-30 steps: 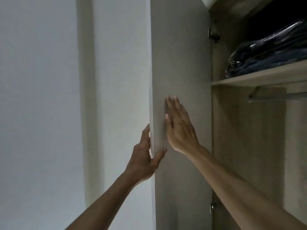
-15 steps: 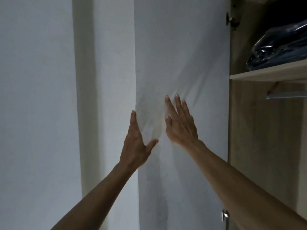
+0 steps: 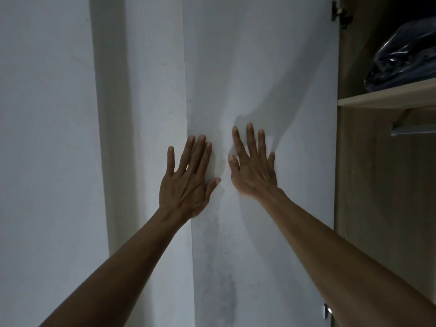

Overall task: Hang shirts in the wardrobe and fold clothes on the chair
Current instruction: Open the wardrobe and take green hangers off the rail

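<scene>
A white wardrobe door (image 3: 259, 67) fills the middle of the view, swung wide toward the wall. My left hand (image 3: 188, 178) lies flat on the door near its free edge, fingers straight and spread. My right hand (image 3: 253, 166) presses flat on the door beside it, fingers straight. To the right the wardrobe interior (image 3: 377, 208) is open and wood-coloured. No shirt or chair is in view.
A white wall (image 3: 47, 138) with a pillar stands to the left of the door. Inside the wardrobe a shelf (image 3: 387, 95) carries dark clothes in a plastic bag (image 3: 405, 50), with a metal hanging rail (image 3: 412, 129) below. Hinges show at the door's top and bottom.
The door has swung further open, from edge-on to flat in front of me. My left hand let go of the door's edge and now lies flat on its face.
</scene>
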{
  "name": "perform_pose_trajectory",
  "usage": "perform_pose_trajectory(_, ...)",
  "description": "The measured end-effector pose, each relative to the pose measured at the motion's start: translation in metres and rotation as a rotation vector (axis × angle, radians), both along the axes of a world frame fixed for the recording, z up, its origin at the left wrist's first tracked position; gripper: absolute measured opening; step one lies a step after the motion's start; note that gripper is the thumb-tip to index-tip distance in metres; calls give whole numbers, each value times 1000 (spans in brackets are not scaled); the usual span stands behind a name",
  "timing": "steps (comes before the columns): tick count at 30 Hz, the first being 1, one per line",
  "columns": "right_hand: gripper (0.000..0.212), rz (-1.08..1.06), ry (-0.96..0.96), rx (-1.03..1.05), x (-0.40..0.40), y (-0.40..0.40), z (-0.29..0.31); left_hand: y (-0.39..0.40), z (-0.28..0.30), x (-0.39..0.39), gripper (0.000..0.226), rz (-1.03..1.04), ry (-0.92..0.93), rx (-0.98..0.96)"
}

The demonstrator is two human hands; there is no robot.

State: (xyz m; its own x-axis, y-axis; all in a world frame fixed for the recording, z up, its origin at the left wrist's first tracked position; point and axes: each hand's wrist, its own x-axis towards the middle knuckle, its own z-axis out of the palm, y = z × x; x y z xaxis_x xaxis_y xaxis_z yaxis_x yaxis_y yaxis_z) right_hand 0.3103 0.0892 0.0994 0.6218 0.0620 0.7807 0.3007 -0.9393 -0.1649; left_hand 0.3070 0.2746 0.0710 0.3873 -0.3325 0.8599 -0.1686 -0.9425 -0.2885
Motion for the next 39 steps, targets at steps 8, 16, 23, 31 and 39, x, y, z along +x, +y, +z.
perform_pose_trajectory(8, 60, -24, -13, -7, 7, 8, -4, 5, -7, 18, 75, -66, -28, 18)
perform_pose_trajectory(16, 56, -17, 206, -34, -30, -3, 2, -10, -20, 9, 70, -61, 48, -3)
perform_pose_trajectory(23, 59, -202, 193, -51, -129, -56, -11, -84, -28, -40, 69, -279, 293, -218)
perform_pose_trajectory(31, 45, -769, 50, -217, -302, -153, -9, -231, -73, -168, 70, -973, 673, -263)
perform_pose_trajectory(39, 88, -1053, 293, -381, -397, -218, -5, -335, -78, -257, 70, -1422, 1052, -230)
